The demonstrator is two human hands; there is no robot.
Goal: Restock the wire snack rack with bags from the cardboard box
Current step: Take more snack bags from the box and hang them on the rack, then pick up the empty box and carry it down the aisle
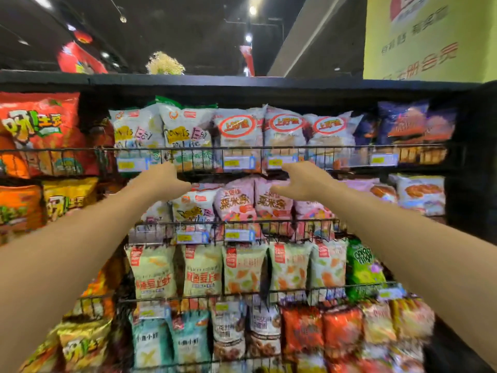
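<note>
The black wire snack rack (242,149) fills the view, its tiers packed with upright snack bags. Both my arms reach forward to the second tier. My left hand (164,179) is just under the top tier's front wire, above white bags (192,205), fingers loosely curled with nothing visibly in them. My right hand (301,181) has its fingers spread over the tops of two pink bags (254,200), touching or nearly touching the right one. The cardboard box is out of view.
White bags with red ovals (282,127) line the top tier. Orange and yellow bags (40,130) fill a neighbouring rack at left. Green, blue and red bags fill the lower tiers. A yellow sign (430,36) hangs upper right.
</note>
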